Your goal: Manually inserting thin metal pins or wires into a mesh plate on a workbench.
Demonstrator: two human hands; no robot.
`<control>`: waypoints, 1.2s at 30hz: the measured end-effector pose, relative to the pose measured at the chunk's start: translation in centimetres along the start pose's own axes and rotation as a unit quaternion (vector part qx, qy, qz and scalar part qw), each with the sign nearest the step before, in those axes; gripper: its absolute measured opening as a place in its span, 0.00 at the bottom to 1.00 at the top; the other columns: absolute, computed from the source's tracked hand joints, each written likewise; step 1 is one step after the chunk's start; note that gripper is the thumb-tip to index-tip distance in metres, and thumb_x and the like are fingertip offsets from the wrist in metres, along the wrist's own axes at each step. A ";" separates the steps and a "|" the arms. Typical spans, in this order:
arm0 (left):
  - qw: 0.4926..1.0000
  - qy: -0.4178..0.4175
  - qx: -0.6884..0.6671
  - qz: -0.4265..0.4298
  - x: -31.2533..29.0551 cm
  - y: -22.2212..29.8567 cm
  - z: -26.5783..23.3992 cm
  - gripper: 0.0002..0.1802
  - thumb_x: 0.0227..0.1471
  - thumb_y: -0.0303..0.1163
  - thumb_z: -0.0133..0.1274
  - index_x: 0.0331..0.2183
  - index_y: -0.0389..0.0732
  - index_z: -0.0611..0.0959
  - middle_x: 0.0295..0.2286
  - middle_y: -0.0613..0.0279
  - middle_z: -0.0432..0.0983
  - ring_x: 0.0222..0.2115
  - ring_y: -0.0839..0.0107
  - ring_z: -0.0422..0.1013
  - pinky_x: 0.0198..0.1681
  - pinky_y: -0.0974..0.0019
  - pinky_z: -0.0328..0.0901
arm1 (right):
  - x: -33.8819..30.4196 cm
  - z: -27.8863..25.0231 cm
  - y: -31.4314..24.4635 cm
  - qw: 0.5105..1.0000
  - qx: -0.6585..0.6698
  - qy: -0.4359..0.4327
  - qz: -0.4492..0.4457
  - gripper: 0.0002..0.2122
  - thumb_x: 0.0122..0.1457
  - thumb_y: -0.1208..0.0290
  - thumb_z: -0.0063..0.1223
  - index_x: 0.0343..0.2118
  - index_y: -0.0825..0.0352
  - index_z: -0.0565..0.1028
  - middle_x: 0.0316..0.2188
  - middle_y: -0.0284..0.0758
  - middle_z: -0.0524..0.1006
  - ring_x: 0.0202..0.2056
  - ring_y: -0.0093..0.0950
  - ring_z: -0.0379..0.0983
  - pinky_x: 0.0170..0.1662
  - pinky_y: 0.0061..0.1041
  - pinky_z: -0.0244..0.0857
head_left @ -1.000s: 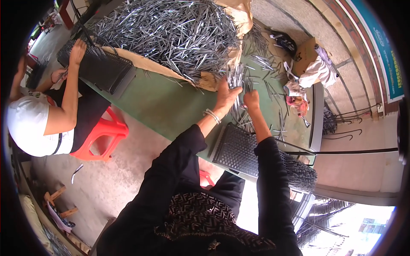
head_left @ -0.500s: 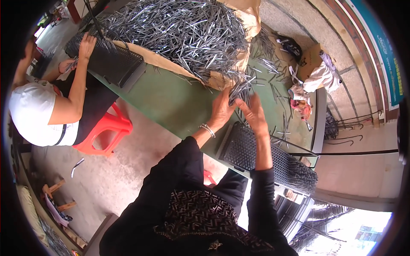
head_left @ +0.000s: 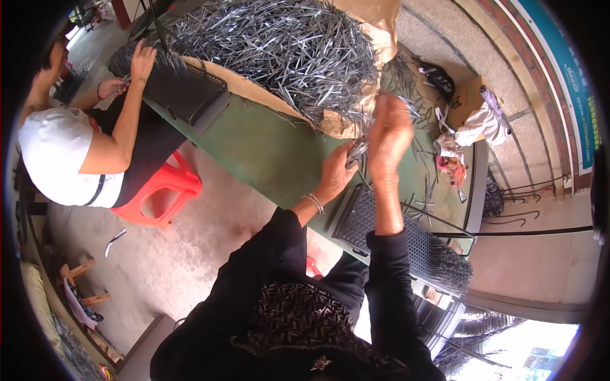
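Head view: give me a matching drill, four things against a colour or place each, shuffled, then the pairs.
Things:
1. plastic stool
2. pile of metal pins
3. black perforated board
4. left hand

Places or colours:
A. on brown paper at the far side of the green table
B. holds a few metal pins beside the right hand
C. red, under the seated person in the white top
D. at the table's near edge, below the wearer's hands

Pairs: 1-C, 2-A, 3-D, 4-B
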State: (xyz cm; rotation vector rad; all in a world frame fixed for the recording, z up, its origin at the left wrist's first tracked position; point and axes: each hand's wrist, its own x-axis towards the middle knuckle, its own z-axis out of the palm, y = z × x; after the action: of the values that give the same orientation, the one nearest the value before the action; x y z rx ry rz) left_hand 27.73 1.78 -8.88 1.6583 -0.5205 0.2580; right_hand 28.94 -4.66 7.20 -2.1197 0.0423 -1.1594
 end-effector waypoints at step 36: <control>0.990 -0.073 -0.002 -0.117 -1.4 -0.8 -5.5 0.18 0.50 0.34 0.60 0.42 0.40 0.75 0.31 0.59 0.76 0.35 0.70 0.74 0.40 0.64 0.68 | -13.2 4.8 1.1 0.882 0.222 -0.064 0.410 0.15 0.56 0.68 0.58 0.44 0.68 0.72 0.36 0.37 0.76 0.38 0.27 0.73 0.45 0.28 0.66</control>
State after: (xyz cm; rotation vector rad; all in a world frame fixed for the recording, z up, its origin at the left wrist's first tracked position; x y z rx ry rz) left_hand 27.60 7.54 -9.38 1.7241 -0.4297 -0.0384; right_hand 25.00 1.84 -4.63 -1.4973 0.5125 -0.4517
